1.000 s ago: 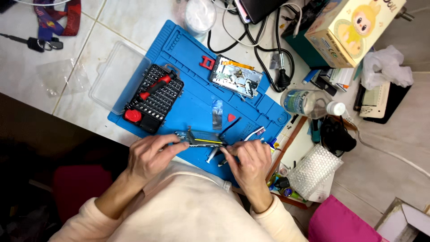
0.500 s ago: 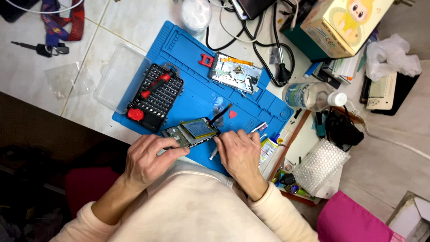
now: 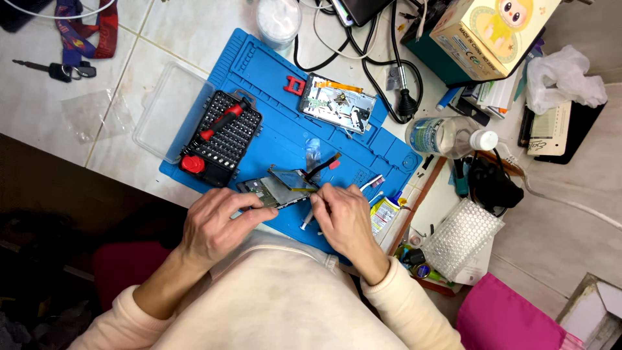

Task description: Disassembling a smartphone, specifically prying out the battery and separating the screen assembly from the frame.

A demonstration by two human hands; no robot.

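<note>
An opened phone (image 3: 275,189) with its screen panel lifted lies on the near edge of a blue work mat (image 3: 278,129). My left hand (image 3: 217,223) grips the phone's near end and holds it steady. My right hand (image 3: 343,217) pinches a thin tool at the phone's right side, touching it. A second dismantled device (image 3: 337,104) with exposed circuit parts lies farther back on the mat.
A black screwdriver bit case (image 3: 223,136) with a red driver sits at the mat's left, beside a clear lid (image 3: 172,110). Cables, a plug, a plastic bottle (image 3: 444,136), a yellow box (image 3: 495,29), bubble wrap (image 3: 460,236) and keys (image 3: 55,68) crowd the tiled table.
Both hands have shifted slightly toward me with the phone. The screen panel now stands lifted off the phone body. The camera view has drifted a little.
</note>
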